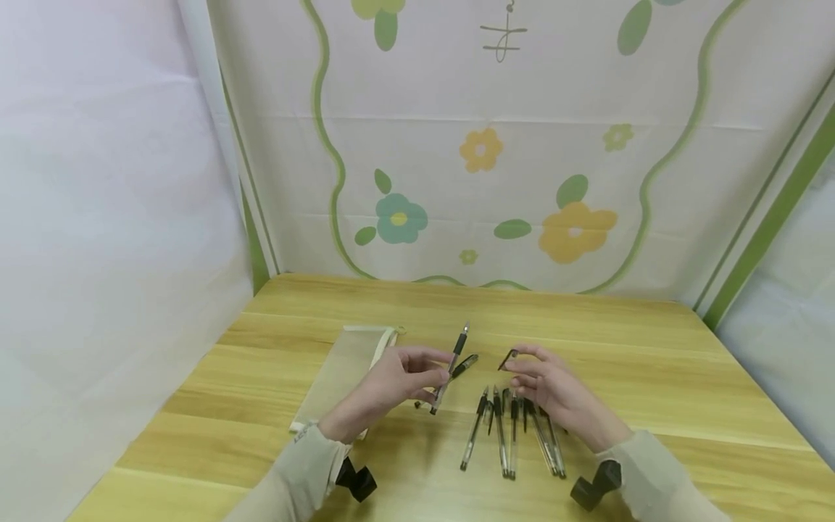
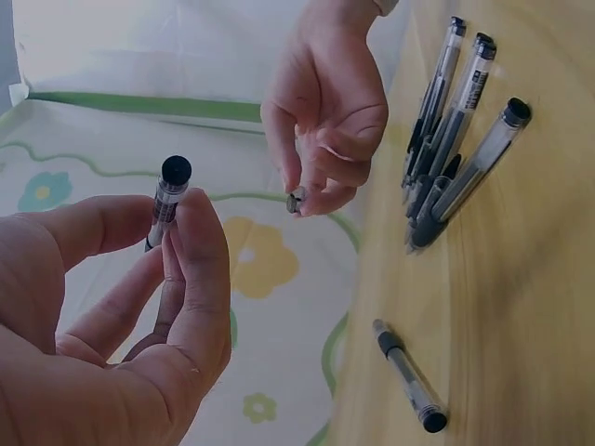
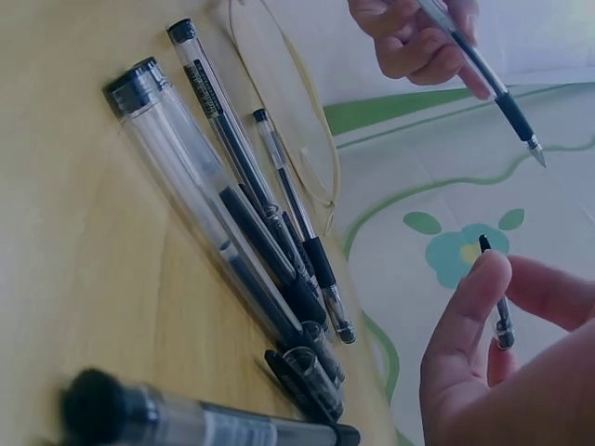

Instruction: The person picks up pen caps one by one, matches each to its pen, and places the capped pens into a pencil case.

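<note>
My left hand (image 1: pixel 391 377) pinches an uncapped gel pen (image 1: pixel 459 344) between thumb and fingers, its bare tip pointing up and away. In the left wrist view the pen's black end plug (image 2: pixel 175 171) faces the camera. Across from it, my right hand (image 1: pixel 564 395) holds a small clear-and-black pen cap (image 3: pixel 503 330) by thumb and fingertips, apart from the pen. Below the right hand, several uncapped pens (image 1: pixel 500 438) lie roughly side by side, with loose caps (image 3: pixel 311 376) by their tips. Another pen (image 1: pixel 464 366), with its cap on, lies behind the left hand, which partly hides it.
A flat, pale see-through pouch (image 1: pixel 333 373) with a white zip edge lies left of the pens, partly under the left forearm in the head view. A flowered cloth (image 1: pixel 483 203) hangs at the wooden table's (image 1: pixel 620 326) back edge, and white cloth walls flank both sides.
</note>
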Motion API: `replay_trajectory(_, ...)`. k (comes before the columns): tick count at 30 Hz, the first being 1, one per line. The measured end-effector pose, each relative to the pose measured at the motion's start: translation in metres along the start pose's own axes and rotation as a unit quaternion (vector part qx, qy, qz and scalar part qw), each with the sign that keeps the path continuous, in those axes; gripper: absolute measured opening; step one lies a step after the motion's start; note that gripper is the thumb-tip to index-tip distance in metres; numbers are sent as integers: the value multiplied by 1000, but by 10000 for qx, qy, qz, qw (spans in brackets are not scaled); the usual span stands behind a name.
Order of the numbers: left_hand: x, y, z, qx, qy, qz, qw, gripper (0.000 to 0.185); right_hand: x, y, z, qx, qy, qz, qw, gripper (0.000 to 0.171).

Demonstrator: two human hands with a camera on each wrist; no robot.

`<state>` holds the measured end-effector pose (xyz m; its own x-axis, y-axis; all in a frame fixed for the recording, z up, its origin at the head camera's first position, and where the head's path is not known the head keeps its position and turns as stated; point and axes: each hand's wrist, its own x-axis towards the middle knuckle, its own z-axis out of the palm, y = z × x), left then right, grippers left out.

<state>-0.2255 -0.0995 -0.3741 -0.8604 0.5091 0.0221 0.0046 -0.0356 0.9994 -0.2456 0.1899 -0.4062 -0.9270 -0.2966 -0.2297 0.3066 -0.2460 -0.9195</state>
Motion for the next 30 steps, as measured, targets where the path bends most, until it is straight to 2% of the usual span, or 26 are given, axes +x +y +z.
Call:
replay_trajectory(5, -3, -2, 1, 40, 13, -22, 10000, 35, 0, 2, 0, -85, 131, -15, 9999, 63)
replay_trajectory(10, -7, -4, -1, 154, -41, -41, 9999, 35, 0, 0, 3, -70, 37, -120, 9999, 57)
replay_trajectory(19, -12, -11, 1, 223, -46, -305, 9993, 32, -8, -1, 6, -20, -38, -123, 9999, 47)
replay_trajectory(30, -14, -8, 1, 189, -134, -362, 9991, 32, -13, -7, 15, -43, 35, -156, 9999, 56)
